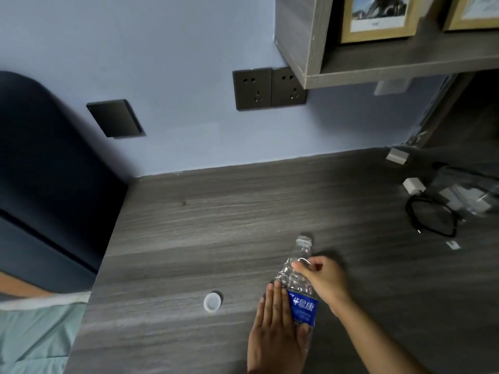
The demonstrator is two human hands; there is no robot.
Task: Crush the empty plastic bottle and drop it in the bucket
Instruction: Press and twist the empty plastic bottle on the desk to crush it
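— Where is the bottle, and what are your hands doing to it?

— Your plastic bottle (299,290) lies on its side on the grey wood-grain desk (216,225), neck pointing away from you, mouth uncapped. Its clear upper body looks crumpled; the blue label sits nearer you.

— And the left hand?

— Your left hand (275,327) is spread flat, fingers straight and together, palm down. It rests against the left flank of the bottle, the thumb lying over the lower part below the label. It is not curled round anything.

— The right?

— Your right hand (321,279) comes in from the right and closes on the bottle's shoulder just below the neck, thumb on top and fingers curled behind it.

— Anything near?

— The white cap (212,301) lies open side up on the desk, left of the bottle and apart from it. A black cable (432,220) and a white charger (413,185) lie far right.
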